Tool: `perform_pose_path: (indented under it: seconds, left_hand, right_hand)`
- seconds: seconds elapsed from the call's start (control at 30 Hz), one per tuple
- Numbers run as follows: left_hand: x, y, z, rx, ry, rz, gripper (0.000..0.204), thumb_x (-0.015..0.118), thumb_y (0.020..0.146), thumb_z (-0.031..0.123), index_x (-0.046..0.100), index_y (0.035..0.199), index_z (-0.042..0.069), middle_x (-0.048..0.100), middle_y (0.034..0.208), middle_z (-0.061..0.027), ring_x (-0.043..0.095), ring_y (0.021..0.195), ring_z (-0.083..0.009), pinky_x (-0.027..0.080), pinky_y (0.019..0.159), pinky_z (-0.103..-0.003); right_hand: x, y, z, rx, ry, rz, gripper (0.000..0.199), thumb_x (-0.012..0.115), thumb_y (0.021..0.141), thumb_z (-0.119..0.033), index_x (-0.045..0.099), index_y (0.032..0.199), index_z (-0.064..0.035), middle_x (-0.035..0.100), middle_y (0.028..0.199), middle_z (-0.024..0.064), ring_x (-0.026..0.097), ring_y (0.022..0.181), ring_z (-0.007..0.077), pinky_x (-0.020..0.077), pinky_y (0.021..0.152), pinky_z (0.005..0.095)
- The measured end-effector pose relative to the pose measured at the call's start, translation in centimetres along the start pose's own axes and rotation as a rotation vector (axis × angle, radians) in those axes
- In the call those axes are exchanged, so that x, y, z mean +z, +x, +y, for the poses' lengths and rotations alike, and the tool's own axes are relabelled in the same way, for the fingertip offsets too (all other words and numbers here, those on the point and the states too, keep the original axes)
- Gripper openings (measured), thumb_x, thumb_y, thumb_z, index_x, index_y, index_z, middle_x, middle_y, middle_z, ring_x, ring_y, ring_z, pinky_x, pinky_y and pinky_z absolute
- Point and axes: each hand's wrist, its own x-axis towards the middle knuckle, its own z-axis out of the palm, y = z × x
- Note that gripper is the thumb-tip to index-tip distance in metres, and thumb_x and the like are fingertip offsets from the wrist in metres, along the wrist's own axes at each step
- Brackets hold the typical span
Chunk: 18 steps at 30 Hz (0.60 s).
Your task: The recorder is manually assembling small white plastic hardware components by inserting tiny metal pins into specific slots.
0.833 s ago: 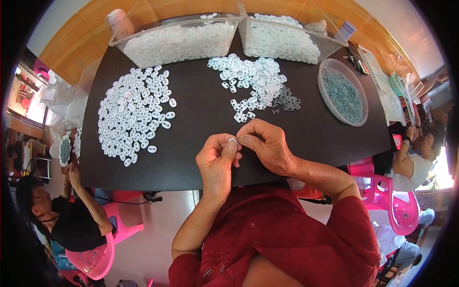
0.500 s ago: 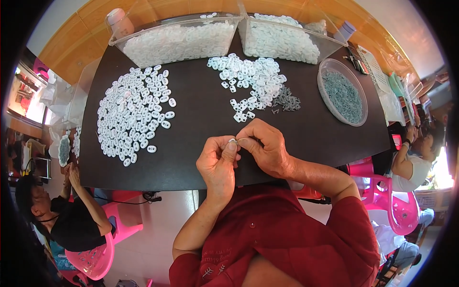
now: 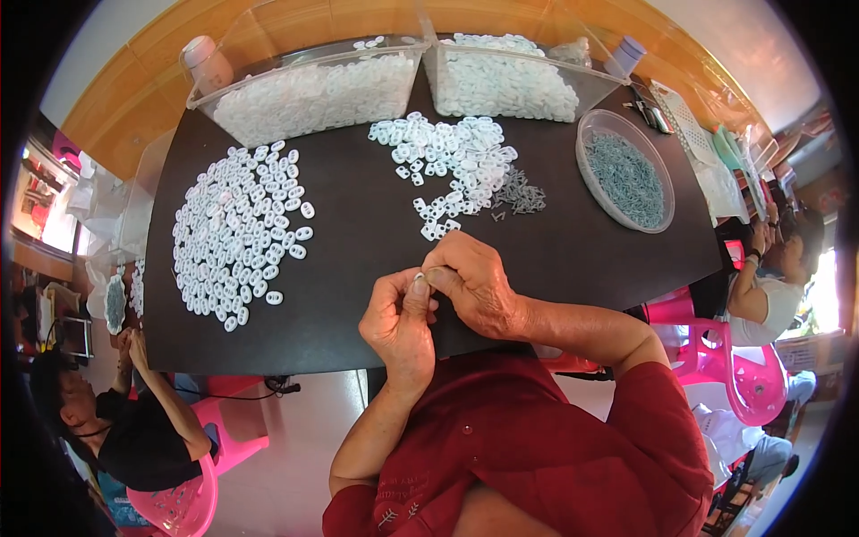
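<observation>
Both hands, left hand (image 3: 401, 324) and right hand (image 3: 472, 285), pinch 1 small white piece (image 3: 418, 278) with closed fingers above the black counter (image 3: 358, 259).

A small piecework workshop: a black table (image 3: 376, 259) across the middle of the frame carries heaps of white plastic rings (image 3: 237, 233), clear bins (image 3: 304, 85) of more at the top, a round tray of grey metal bits (image 3: 626, 179), and seated co-workers on pink plastic chairs (image 3: 761, 394) at both edges
</observation>
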Motion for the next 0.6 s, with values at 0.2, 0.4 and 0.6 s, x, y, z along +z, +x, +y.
perform_pose_path:
  seconds: [0.2, 0.4, 0.6]
  left_hand:
    - [-0.5, 0.7, 0.3, -0.116, -0.151, -0.001, 0.010, 0.059, 0.089, 0.006, 0.059, 0.090, -0.004, 0.061, 0.075, -0.0082, 0.053, 0.057, -0.0103, 0.045, 0.049, -0.022]
    - [-0.8, 1.0, 0.5, -0.149, -0.153, -0.003, 0.010, 0.059, 0.088, 0.006, 0.060, 0.091, -0.004, 0.062, 0.076, -0.0102, 0.054, 0.057, -0.0116, 0.046, 0.050, -0.023]
    - [-0.8, 1.1, 0.4, -0.142, -0.157, -0.011, 0.010, 0.059, 0.088, 0.005, 0.060, 0.092, -0.004, 0.062, 0.076, -0.0103, 0.055, 0.057, -0.0115, 0.046, 0.051, -0.023]
  right_hand:
    - [-1.6, 1.2, 0.0, -0.084, -0.144, -0.065, 0.003, 0.057, 0.077, -0.005, 0.056, 0.075, -0.0038, 0.052, 0.071, 0.0102, 0.052, 0.068, 0.0289, 0.0431, 0.062, 0.0393]
    - [-5.4, 4.5, 4.6, -0.158, -0.508, 0.003, 0.013, 0.066, 0.071, -0.002, 0.065, 0.083, -0.0045, 0.059, 0.078, 0.0088, 0.056, 0.073, 0.0276, 0.0439, 0.067, 0.0369]
    - [-5.0, 5.9, 6.0, -0.301, -0.671, -0.133, 0.003, 0.061, 0.068, -0.003, 0.059, 0.069, -0.0050, 0.052, 0.072, 0.0101, 0.050, 0.075, 0.0277, 0.0386, 0.067, 0.0383]
